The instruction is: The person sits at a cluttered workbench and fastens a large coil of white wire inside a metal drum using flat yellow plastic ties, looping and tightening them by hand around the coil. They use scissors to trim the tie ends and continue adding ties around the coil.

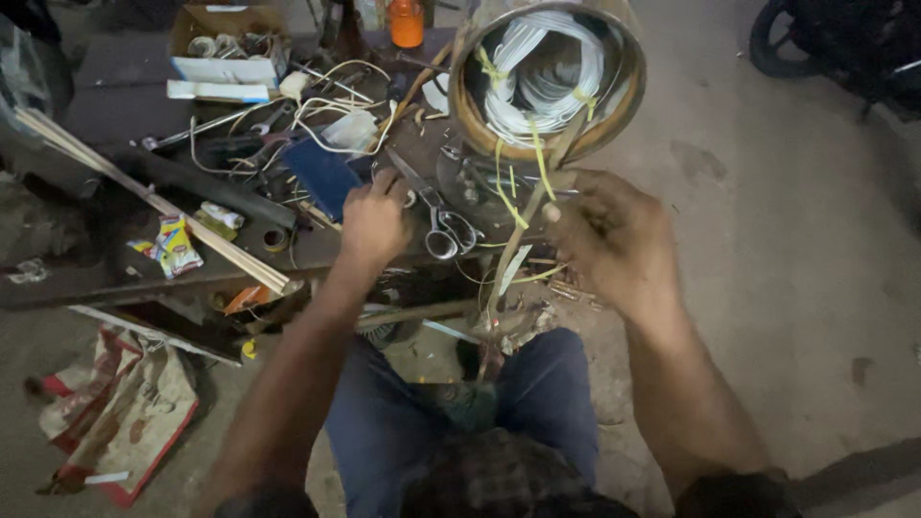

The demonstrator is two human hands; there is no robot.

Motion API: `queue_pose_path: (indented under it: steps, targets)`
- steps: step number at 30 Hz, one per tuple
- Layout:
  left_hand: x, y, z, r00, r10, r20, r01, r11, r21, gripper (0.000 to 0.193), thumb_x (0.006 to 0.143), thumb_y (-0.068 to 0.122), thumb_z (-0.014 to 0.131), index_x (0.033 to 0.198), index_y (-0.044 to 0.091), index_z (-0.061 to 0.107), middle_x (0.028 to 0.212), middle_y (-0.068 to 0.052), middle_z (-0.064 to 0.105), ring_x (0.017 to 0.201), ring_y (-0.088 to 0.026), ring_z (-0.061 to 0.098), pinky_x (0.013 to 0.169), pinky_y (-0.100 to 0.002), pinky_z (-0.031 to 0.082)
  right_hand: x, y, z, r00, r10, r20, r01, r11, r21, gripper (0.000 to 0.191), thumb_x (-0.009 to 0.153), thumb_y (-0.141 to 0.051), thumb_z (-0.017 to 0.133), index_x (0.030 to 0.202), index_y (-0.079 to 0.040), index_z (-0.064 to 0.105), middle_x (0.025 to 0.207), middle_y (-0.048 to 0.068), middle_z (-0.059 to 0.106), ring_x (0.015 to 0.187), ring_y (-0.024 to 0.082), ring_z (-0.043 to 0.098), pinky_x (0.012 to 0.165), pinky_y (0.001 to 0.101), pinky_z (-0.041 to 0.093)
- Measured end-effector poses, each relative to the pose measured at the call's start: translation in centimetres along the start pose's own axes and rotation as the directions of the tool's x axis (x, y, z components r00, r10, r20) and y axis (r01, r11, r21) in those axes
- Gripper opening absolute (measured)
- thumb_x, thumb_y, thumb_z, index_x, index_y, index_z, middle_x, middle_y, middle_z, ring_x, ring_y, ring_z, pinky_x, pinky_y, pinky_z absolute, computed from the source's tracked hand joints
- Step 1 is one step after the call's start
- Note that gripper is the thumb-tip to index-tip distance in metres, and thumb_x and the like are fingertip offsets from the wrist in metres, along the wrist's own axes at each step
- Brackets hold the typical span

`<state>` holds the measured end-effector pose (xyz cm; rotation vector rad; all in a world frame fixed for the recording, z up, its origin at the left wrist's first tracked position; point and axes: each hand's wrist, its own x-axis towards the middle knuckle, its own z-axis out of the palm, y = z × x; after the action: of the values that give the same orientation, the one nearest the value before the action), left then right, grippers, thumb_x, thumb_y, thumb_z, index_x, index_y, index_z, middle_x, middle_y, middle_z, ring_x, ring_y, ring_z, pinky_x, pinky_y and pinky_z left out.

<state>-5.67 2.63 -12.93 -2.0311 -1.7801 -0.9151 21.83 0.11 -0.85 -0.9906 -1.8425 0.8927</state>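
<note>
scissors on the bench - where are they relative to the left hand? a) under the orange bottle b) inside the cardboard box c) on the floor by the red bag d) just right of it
d: the scissors lie on the bench just to the right of the left hand, handles toward the person, while the right hand grips a cane strip.

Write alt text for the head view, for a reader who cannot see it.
A seated person's right hand grips a thin cane strip beside a round woven frame holding coiled white cord, while the left hand reaches onto a cluttered low dark workbench near steel scissors. Wires, tools, wooden sticks and an orange bottle litter the bench.
</note>
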Motion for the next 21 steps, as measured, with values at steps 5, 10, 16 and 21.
queue_pose_path:
  steps: [5, 10, 16, 21]
  targets:
    - [1.2, 5.6, -4.0, 0.903, 0.152, -0.403, -0.327, 0.851, -0.411, 0.033, 0.094, 0.008, 0.080, 0.122, 0.005, 0.063, 0.119, -0.011, 0.070, 0.092, -0.023, 0.072, 0.077, -0.036, 0.061, -0.5, 0.8, -0.3, 1.000, -0.008, 0.024, 0.007, 1.000, 0.025, 0.026, 0.096, -0.003, 0.070, 0.121, 0.003, 0.067, 0.084, 0.007, 0.074, 0.062, 0.008, 0.063, 0.051, 0.0221, 0.049]
    - [2.4, 6.9, -8.2, 0.875, 0.376, -0.304, -0.462, 0.835, -0.299, 0.031, 0.090, 0.001, 0.072, 0.120, 0.006, 0.072, 0.113, -0.010, 0.069, 0.085, -0.026, 0.069, 0.071, -0.038, 0.058, -0.7, 1.9, 0.1, 0.989, -0.022, 0.149, -0.052, 0.878, 0.475, 0.022, 0.100, 0.002, 0.066, 0.121, 0.004, 0.068, 0.094, 0.010, 0.072, 0.079, 0.012, 0.070, 0.066, 0.0269, 0.061]
    - [2.5, 7.3, -9.1, 0.889, 0.336, -0.312, -0.454, 0.734, -0.505, 0.018, 0.093, -0.005, 0.070, 0.109, 0.002, 0.072, 0.106, -0.009, 0.071, 0.087, -0.022, 0.072, 0.075, -0.034, 0.059, 0.3, 1.8, 1.7, 0.996, -0.078, 0.043, 0.045, 0.857, 0.513, 0.029, 0.102, 0.000, 0.064, 0.132, 0.002, 0.066, 0.099, 0.010, 0.070, 0.076, 0.013, 0.067, 0.064, 0.0272, 0.059]
    - [0.9, 8.6, -10.1, 0.956, 0.167, -0.243, -0.294, 0.610, -0.736, 0.016, 0.092, -0.001, 0.075, 0.107, 0.000, 0.071, 0.105, -0.012, 0.072, 0.088, -0.022, 0.074, 0.077, -0.031, 0.061, 0.5, 0.7, 2.6, 0.936, -0.351, 0.035, 0.352, 0.934, -0.063, 0.040, 0.100, 0.006, 0.059, 0.140, 0.002, 0.061, 0.112, 0.012, 0.070, 0.092, 0.017, 0.066, 0.081, 0.0272, 0.053]
